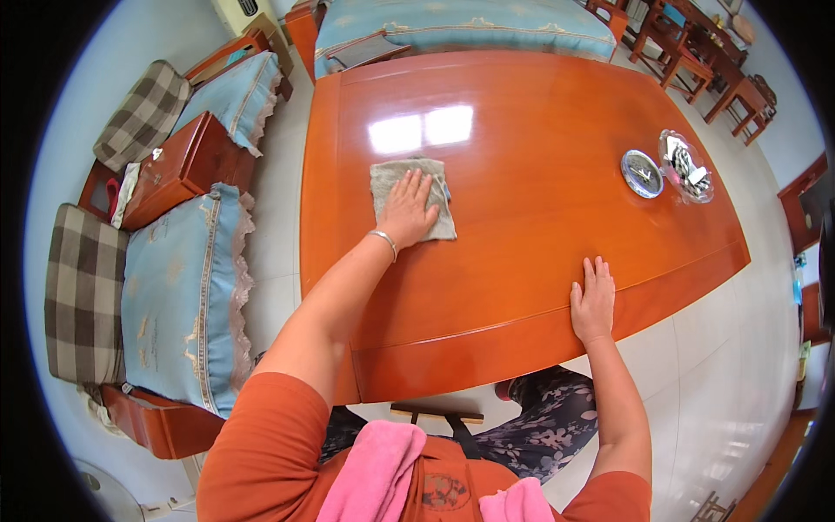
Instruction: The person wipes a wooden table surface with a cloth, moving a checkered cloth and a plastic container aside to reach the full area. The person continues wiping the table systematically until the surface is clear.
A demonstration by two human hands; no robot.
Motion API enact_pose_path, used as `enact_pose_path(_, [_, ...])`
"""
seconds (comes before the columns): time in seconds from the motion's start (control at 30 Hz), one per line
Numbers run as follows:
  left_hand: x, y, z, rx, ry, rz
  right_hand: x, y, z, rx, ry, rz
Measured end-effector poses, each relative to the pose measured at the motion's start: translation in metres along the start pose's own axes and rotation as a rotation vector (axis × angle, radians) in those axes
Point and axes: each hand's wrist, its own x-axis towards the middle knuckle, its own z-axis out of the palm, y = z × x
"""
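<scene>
A folded grey-beige cloth (389, 177) lies on the glossy reddish-brown wooden table (522, 261), towards its left side. My left hand (409, 209) is spread flat over the cloth and holds it against the tabletop; a silver bangle circles that wrist. Near the table's front edge, my right hand (594, 303) rests palm down on the wood, with nothing under it but the table. Its fingers point away from me, and the thumb stands a little apart.
A round ashtray-like dish (642, 174) and a scalloped clear glass dish (685, 166) holding small items stand at the table's right. Blue-covered seats (171, 293) and a wooden side cabinet (176, 166) line the left. A blue-covered sofa (470, 26) borders the far edge.
</scene>
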Motion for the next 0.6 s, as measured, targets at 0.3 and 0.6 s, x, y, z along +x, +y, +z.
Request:
enact_pose_path(0.3, [0.072, 0.092, 0.02, -0.047, 0.013, 0.098, -0.001, -0.006, -0.003, 0.001, 0.003, 0.006])
enact_pose_path(0.6, [0.005, 0.212, 0.023, -0.265, 0.027, 0.518, -0.001, -0.003, 0.001, 0.033, 0.023, 0.001])
